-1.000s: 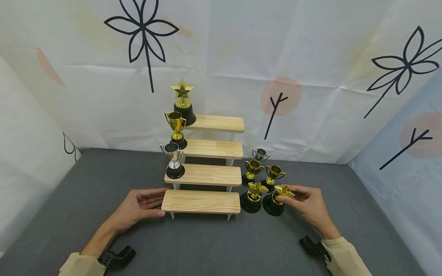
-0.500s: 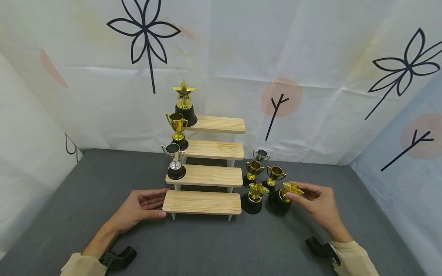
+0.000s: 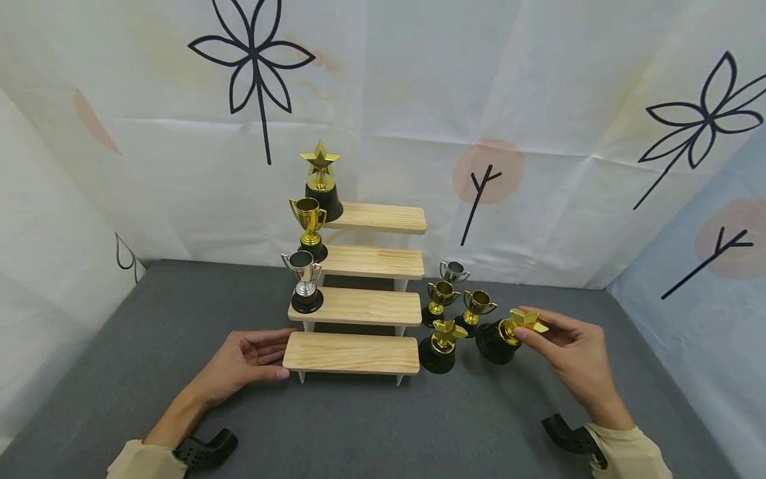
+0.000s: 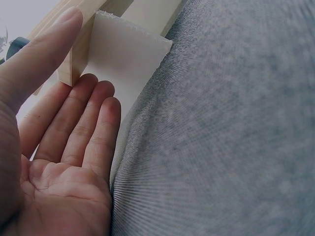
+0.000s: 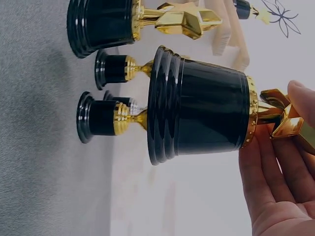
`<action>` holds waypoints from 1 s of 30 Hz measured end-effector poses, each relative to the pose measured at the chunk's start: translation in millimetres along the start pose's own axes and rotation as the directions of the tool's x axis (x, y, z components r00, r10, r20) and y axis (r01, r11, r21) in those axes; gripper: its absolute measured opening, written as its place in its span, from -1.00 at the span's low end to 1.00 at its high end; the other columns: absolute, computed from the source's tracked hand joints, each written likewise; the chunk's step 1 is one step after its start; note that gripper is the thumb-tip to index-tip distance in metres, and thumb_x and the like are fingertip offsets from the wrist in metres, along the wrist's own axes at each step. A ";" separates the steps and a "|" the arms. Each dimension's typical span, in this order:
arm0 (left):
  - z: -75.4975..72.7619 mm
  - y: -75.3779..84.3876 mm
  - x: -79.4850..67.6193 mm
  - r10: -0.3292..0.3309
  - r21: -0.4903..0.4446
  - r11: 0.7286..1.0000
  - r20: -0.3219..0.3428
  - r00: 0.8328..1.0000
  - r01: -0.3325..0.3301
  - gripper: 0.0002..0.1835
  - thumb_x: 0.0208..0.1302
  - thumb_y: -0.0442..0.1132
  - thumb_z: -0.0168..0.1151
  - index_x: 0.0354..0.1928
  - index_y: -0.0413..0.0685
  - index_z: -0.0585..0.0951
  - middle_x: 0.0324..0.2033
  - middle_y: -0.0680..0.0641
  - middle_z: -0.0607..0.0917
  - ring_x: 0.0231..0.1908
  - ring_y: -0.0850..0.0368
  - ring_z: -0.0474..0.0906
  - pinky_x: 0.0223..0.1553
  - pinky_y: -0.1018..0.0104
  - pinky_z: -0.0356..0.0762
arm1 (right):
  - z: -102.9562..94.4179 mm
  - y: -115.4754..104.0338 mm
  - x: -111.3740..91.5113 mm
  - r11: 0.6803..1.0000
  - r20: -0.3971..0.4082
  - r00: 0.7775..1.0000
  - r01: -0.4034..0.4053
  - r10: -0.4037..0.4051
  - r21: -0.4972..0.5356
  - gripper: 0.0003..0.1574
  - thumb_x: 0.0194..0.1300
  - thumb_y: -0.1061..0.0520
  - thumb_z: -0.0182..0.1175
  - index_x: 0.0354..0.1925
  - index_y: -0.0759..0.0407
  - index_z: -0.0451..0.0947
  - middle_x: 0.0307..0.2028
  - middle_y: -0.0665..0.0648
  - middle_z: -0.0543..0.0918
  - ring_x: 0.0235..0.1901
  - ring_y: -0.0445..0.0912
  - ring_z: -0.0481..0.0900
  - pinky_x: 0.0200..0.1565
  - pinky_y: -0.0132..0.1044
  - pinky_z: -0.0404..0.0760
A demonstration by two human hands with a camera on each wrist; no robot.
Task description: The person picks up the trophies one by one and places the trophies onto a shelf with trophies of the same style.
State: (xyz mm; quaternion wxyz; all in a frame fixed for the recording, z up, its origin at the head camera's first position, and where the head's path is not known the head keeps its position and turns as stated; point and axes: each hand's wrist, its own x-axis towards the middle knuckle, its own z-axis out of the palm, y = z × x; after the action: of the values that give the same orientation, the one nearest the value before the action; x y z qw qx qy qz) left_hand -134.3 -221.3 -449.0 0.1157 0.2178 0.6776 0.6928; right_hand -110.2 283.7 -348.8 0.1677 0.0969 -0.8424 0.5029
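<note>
My right hand (image 3: 577, 356) pinches a gold star trophy (image 3: 498, 342) with a black base by its star. The trophy is tilted, its base raised off the grey table in the right wrist view. Straight-fingered, my left hand (image 3: 242, 362) lies at the left end of the lowest step of a four-tier wooden display stand (image 3: 353, 352), fingertips against its edge in the left wrist view. Down the stand's left side stand a star trophy (image 3: 323, 199), a gold cup trophy (image 3: 309, 216) and a silver cup trophy (image 3: 305, 286).
Right of the stand, a second star trophy (image 3: 437, 356) stands on the grey table (image 3: 383, 432). Behind it are two gold cup trophies, one (image 3: 441, 293) left of the other (image 3: 478, 303), and a silver cup trophy (image 3: 453, 271). A patterned cloth (image 3: 395, 100) hangs behind.
My right hand has moved right with the star trophy, away from the other trophies, and the trophy has tilted and risen. The left hand has stayed at the stand.
</note>
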 end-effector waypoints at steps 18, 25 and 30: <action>0.9 1.4 -0.1 -0.003 -0.002 1.000 -0.003 1.000 0.003 -0.26 0.13 -0.57 0.44 0.33 -0.63 0.34 0.27 -0.46 0.49 0.18 0.13 0.59 0.18 0.24 0.61 | -7.3 -17.1 -2.7 0.990 -0.061 0.998 0.005 0.004 0.139 -0.59 0.20 0.46 0.40 0.05 0.51 0.64 -0.04 -0.01 0.77 -0.22 -0.20 0.76 -0.18 -0.46 0.75; 0.8 1.1 0.2 0.008 0.001 1.000 0.002 1.000 -0.008 -0.28 0.13 -0.57 0.43 0.33 -0.63 0.34 0.26 -0.55 0.44 0.18 0.13 0.59 0.18 0.25 0.60 | -9.1 -25.0 -4.5 0.976 -0.077 0.997 0.031 -0.015 0.215 -0.60 0.22 0.51 0.35 0.05 0.58 0.60 -0.02 0.02 0.76 -0.16 -0.18 0.76 -0.14 -0.46 0.74; 0.5 0.2 0.4 0.008 0.004 1.000 0.004 1.000 -0.008 -0.28 0.14 -0.58 0.42 0.33 -0.64 0.34 0.26 -0.60 0.40 0.17 0.14 0.59 0.18 0.26 0.60 | -9.4 -28.5 -3.8 0.956 -0.084 0.996 0.056 -0.033 0.288 -0.61 0.21 0.57 0.30 0.04 0.63 0.58 -0.03 0.07 0.76 -0.15 -0.15 0.76 -0.12 -0.44 0.74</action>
State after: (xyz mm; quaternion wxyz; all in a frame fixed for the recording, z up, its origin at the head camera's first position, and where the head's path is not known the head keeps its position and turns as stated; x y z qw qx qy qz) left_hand -134.4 -220.6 -448.8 0.1139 0.2222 0.6780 0.6913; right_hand -95.4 278.4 -322.9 0.1960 0.1194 -0.7499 0.6205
